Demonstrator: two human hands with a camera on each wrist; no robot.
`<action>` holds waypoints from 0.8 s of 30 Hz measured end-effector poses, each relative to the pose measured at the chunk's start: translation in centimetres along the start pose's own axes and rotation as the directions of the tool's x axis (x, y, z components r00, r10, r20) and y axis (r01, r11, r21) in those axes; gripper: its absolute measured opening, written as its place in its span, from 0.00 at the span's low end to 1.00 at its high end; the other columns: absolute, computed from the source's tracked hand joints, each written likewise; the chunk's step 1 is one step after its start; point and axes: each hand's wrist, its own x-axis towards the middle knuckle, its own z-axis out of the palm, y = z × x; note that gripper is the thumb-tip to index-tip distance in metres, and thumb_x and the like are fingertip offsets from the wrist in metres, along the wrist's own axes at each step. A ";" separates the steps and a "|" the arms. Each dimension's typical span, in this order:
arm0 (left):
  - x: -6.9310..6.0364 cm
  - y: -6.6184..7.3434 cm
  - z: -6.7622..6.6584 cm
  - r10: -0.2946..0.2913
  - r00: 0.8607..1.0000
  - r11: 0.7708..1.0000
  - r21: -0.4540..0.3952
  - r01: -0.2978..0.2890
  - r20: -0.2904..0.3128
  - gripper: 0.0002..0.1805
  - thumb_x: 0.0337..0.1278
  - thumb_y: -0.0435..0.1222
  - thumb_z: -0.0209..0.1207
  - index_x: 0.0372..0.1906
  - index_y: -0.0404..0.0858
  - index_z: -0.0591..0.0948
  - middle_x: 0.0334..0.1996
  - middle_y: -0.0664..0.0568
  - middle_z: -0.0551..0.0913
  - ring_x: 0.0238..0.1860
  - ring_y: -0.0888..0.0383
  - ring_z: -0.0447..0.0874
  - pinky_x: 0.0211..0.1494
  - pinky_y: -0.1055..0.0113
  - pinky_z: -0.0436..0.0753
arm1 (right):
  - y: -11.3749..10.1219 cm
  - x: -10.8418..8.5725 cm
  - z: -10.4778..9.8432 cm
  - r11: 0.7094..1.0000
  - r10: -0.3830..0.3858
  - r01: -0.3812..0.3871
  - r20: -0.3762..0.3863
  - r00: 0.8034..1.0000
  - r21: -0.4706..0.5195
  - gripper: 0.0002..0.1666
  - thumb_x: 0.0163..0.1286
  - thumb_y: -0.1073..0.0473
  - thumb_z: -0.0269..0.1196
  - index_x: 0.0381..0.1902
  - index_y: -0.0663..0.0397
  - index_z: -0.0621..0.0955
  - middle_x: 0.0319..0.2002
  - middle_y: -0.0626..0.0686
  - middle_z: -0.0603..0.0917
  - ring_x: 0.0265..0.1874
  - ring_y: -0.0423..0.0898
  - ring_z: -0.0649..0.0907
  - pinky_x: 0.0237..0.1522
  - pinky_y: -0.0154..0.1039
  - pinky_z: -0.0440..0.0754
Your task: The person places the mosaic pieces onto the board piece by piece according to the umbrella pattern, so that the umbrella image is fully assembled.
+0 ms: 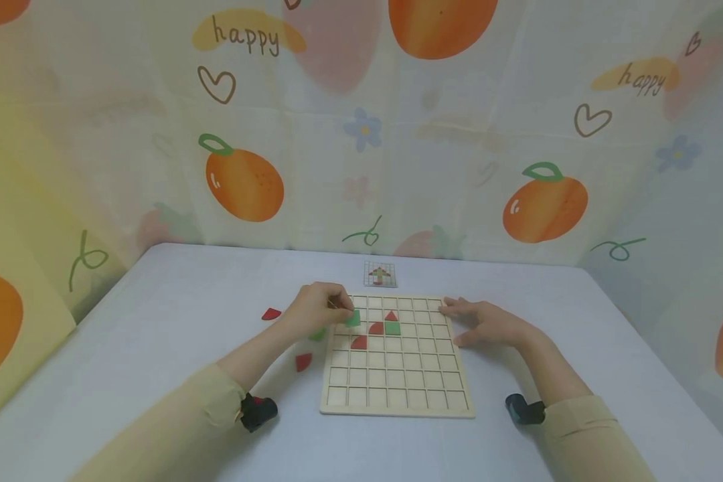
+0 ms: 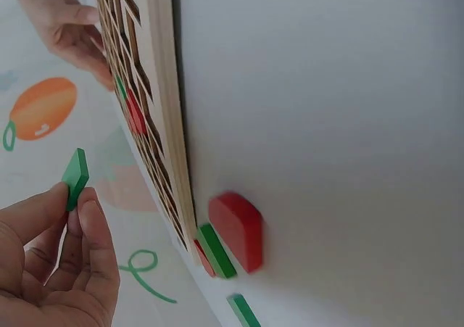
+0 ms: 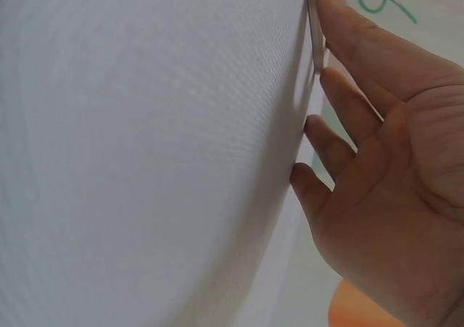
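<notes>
Out on the left, a pale sleeve reaches in across the white surface, with a dark wrist device at its cuff. Just beyond, a red piece lies flat behind the forearm, a second red piece sits nearer us, and a green piece peeks out beneath the wrist, close to the board's left edge. And here's the left hand, its grip pinching a green square between thumb and fingers! The square is up in the air, tilted, over the far left part of the gridded wooden board.

Across the grid we go: a red quarter-round in its cell, then another red quarter-round one row farther and one column over. Behind the board stands a small picture card. Next comes a red triangle, with a seated green tile directly below it, right beside that second quarter-round.

Over to the right hand: the grip is spread, thumb touching the board's right edge, fingers by the far corner. Last, another dark device sits at the right cuff.
</notes>
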 end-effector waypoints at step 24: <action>1.5 1.6 4.1 0.055 0.990 0.993 0.101 -0.068 0.130 0.05 0.54 0.31 0.67 0.27 0.43 0.85 0.32 0.56 0.87 0.38 0.60 0.76 0.44 0.67 0.76 | -0.1 0.0 0.0 1.000 0.013 -0.013 -0.001 1.000 -0.007 0.41 0.59 0.51 0.70 0.70 0.45 0.72 0.78 0.53 0.60 0.79 0.62 0.50 0.75 0.68 0.47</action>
